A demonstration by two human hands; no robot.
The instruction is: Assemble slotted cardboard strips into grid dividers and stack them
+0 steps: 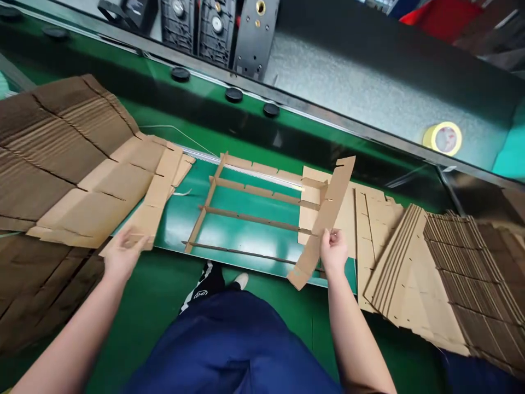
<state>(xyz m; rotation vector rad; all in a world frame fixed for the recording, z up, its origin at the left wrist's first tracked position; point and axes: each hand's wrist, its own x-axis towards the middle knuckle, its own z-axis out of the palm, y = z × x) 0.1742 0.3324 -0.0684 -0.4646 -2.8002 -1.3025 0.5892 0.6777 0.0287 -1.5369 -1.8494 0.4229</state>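
Note:
My right hand [334,250] is closed on a slotted cardboard strip [333,205], held at a slant over the right end of a part-assembled divider grid. In that grid, several long cardboard strips [254,220] run side by side, crossed near their left ends by a shorter strip [207,208]. At the left, my left hand [125,253] pinches the near end of another cardboard strip [158,189], which lies against a fanned stack of slotted cardboard [102,180]. The fingertips under that strip are partly hidden.
The grid lies on a green work surface [174,219]. Fanned cardboard strips [394,273] are piled at the right. Behind, a raised metal-edged bench carries black plastic parts [215,27] and a yellow tape roll [443,138]. Black round knobs [233,95] line its front.

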